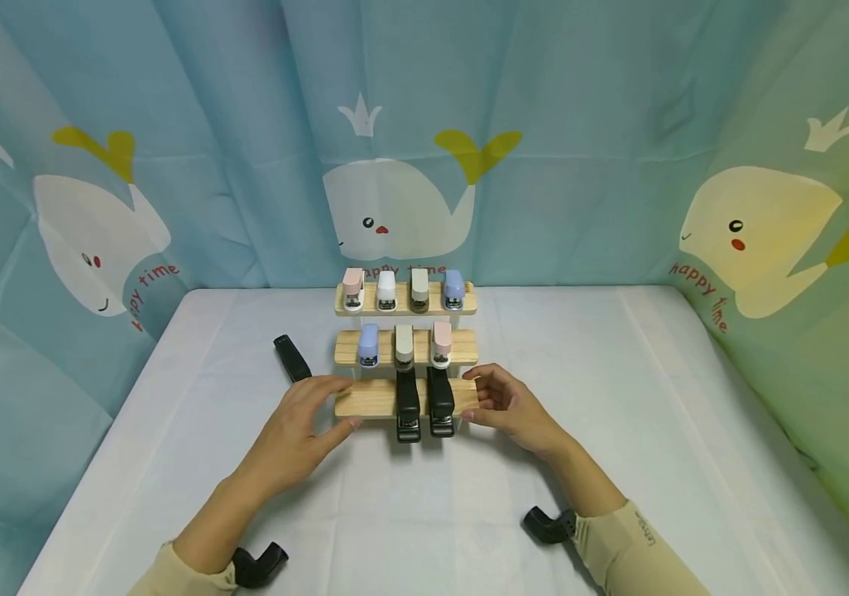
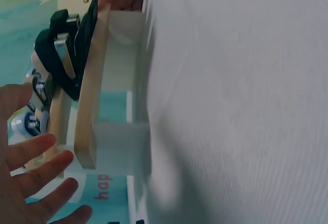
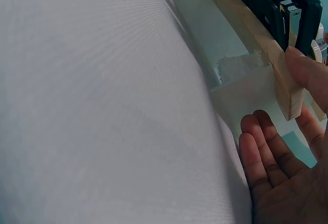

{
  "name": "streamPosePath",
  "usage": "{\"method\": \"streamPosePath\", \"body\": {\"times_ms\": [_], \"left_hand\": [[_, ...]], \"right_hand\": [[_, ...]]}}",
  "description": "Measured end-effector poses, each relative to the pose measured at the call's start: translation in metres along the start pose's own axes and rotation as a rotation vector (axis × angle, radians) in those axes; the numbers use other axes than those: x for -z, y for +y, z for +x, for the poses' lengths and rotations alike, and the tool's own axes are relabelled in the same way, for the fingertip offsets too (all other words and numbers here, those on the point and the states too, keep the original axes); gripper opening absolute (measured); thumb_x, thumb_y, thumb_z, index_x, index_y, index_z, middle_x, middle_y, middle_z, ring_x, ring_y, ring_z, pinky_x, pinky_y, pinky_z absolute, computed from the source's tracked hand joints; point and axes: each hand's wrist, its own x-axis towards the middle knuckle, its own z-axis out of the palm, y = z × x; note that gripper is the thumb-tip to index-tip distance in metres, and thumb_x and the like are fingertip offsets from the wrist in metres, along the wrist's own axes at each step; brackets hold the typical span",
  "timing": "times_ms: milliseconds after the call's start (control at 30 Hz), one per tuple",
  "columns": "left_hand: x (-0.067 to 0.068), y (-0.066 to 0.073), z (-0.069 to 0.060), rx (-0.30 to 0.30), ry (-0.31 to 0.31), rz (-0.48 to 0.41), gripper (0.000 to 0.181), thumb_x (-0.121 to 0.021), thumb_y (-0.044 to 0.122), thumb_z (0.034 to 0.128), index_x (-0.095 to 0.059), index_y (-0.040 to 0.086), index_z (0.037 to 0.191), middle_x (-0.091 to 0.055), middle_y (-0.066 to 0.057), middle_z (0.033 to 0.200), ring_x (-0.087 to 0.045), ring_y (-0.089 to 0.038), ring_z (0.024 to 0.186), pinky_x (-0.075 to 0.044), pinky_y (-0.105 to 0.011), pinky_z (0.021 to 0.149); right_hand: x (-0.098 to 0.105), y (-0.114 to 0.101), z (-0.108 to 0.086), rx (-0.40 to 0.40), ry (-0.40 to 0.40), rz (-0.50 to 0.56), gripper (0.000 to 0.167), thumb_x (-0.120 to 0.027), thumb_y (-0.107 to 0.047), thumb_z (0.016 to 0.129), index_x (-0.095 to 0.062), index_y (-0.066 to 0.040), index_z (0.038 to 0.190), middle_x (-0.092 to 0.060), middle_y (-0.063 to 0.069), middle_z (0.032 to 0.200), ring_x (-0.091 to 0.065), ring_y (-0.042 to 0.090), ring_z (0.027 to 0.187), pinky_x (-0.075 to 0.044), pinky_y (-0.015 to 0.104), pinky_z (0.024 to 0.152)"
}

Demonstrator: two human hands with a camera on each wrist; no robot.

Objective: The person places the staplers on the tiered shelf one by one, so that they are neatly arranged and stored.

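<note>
A three-tier wooden display rack (image 1: 365, 400) stands on white cloth. On its lowest board sit two black staplers (image 1: 408, 406), (image 1: 440, 402) side by side, their front ends past the board's edge. My right hand (image 1: 510, 411) holds the right end of that board, its thumb (image 3: 307, 73) on the front and the index finger behind. Beside the left end is my left hand (image 1: 298, 430), fingers spread and holding nothing. The middle board carries a blue (image 1: 368, 343), a grey-green (image 1: 404, 345) and a pink mini stapler (image 1: 441, 343).
The top board bears pink (image 1: 353, 288), white (image 1: 386, 290), grey-green (image 1: 419, 290) and blue mini staplers (image 1: 454, 289). A long black object (image 1: 292, 358) lies left of the rack, partly behind my left hand. A whale-print curtain (image 1: 581, 207) surrounds the table (image 1: 581, 348).
</note>
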Motion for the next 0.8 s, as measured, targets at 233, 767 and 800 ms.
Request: {"method": "streamPosePath", "body": {"times_ms": [233, 767, 800], "left_hand": [[0.007, -0.008, 0.002, 0.041, 0.007, 0.012, 0.05, -0.073, 0.04, 0.0973, -0.061, 0.016, 0.139, -0.06, -0.004, 0.143, -0.048, -0.03, 0.141, -0.04, -0.056, 0.115], [0.022, -0.033, 0.008, 0.199, 0.029, 0.036, 0.066, -0.074, 0.04, 0.0963, -0.05, 0.012, 0.15, -0.051, -0.013, 0.151, -0.043, -0.04, 0.143, -0.038, -0.062, 0.114], [0.022, -0.034, 0.009, 0.207, 0.029, 0.037, 0.067, -0.074, 0.041, 0.0961, -0.049, 0.011, 0.151, -0.051, -0.013, 0.151, -0.043, -0.04, 0.142, -0.038, -0.063, 0.114]], "right_hand": [[0.0, 0.001, 0.001, 0.004, 0.001, -0.012, 0.057, -0.08, -0.002, 0.087, -0.053, -0.002, 0.137, -0.062, 0.017, 0.119, -0.065, 0.02, 0.1, -0.056, 0.027, 0.085], [0.0, 0.0, 0.0, 0.001, -0.006, 0.006, 0.057, -0.079, -0.001, 0.087, -0.053, -0.003, 0.137, -0.06, 0.017, 0.118, -0.064, 0.02, 0.1, -0.057, 0.027, 0.084], [0.0, 0.0, 0.0, 0.0, -0.007, 0.008, 0.057, -0.079, -0.001, 0.087, -0.053, -0.003, 0.137, -0.06, 0.017, 0.118, -0.064, 0.02, 0.1, -0.057, 0.027, 0.085]]}}
